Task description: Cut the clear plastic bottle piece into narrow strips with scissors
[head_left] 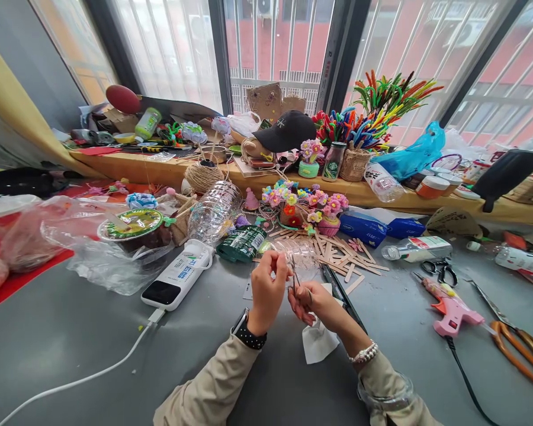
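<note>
Near the middle of a cluttered grey bench (71,331), the person's left hand (266,293) is closed in a fingertip pinch on something too small to make out. The right hand (314,303) is curled narrowly round a slim metal tool (295,279), tweezers or fine scissors, whose tips point to 12 o'clock between the two hands. The tool looks light, stiff and slick, so it is probably best held low on its shanks, away from the points; a pink glue gun (453,309) lies at 3 o'clock, craft sticks (344,257) at 1 o'clock and a white power bank (177,279) at 10 o'clock.
</note>
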